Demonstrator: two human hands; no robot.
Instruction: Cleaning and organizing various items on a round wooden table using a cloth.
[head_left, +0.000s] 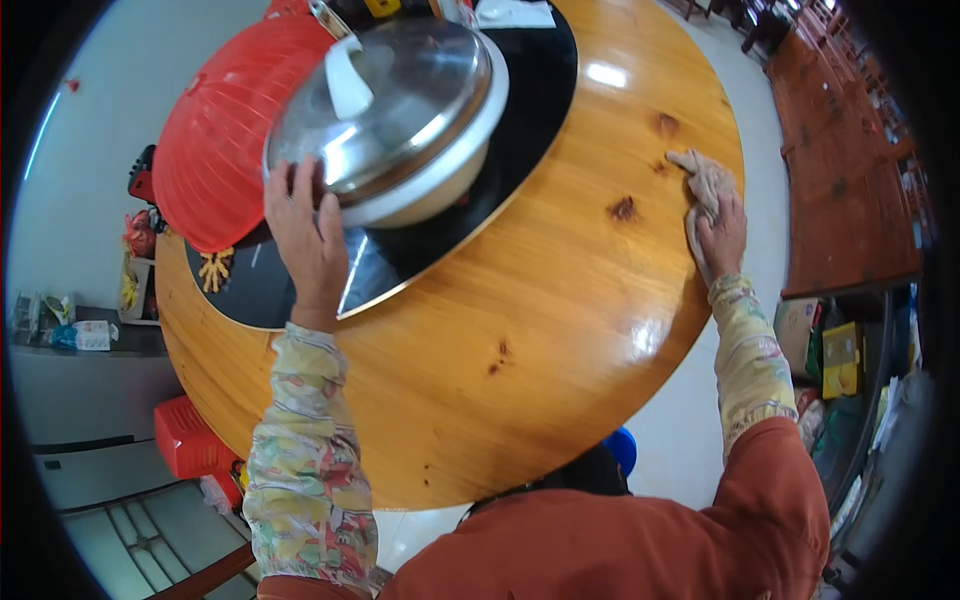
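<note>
My left hand (306, 232) has its fingers spread against the near left edge of a large pot's steel lid (420, 82); the fingertips overlap the lid's edge. A white handle (347, 79) tops this domed lid. The pot (450, 184) has a broad white rim and a pale body, and it stands on a black panel (544, 97) set into the wooden table. Over at the table's right edge, my right hand (724, 236) grips a crumpled beige cloth (709, 180) that lies against the glossy wooden tabletop (525, 300).
A red mesh food cover (232, 127) stands left of the pot, with a yellow hand-shaped trivet (216, 268) by its lower edge. A white napkin (514, 13) lies at the back. Red plastic stools (191, 439) are at lower left. A wooden cabinet (844, 172) stands beyond the floor at right.
</note>
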